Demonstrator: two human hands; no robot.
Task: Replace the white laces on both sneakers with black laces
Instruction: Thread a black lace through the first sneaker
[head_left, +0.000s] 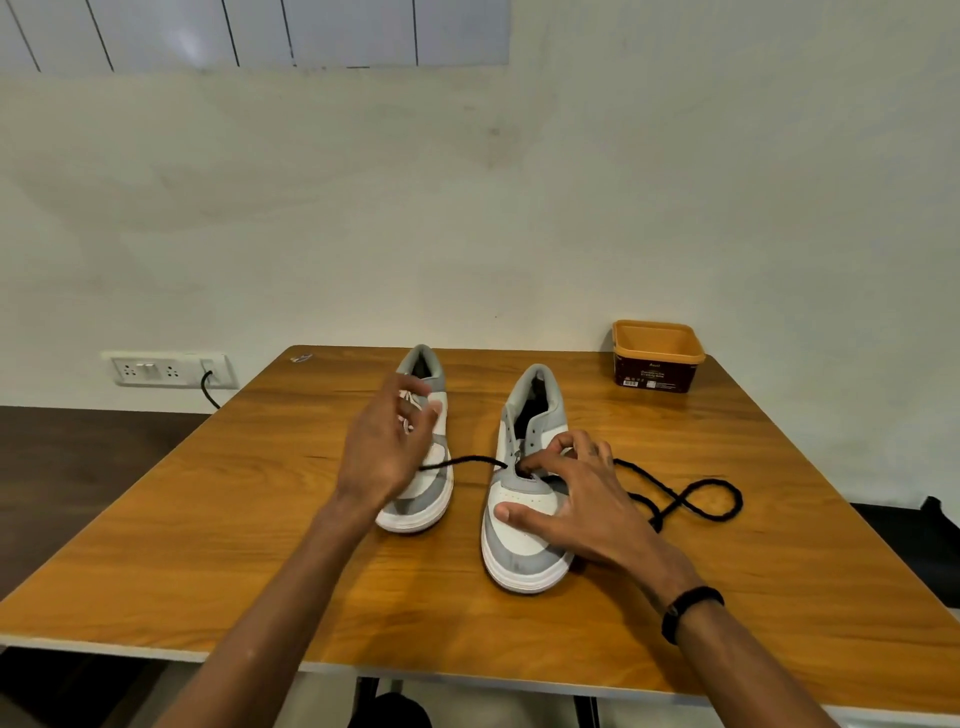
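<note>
Two grey-and-white sneakers stand side by side on the wooden table (779, 571), toes toward me. The left sneaker (415, 512) still has white laces (410, 402). The right sneaker (519, 556) has a black lace (691, 496) through its lowest eyelets. One end trails in loops to the right and the other runs left across the gap. My left hand (382, 452) hovers over the left sneaker with fingers loosely spread, and the lace end reaches its edge. My right hand (571, 499) holds the right sneaker's front, thumb on the toe and bent fingertips at the lowest eyelets.
An orange-rimmed brown plastic tub (655, 358) stands at the table's far right corner. A small scrap (300, 358) lies near the far left corner. A wall socket (171, 370) with a black cable is behind the table on the left.
</note>
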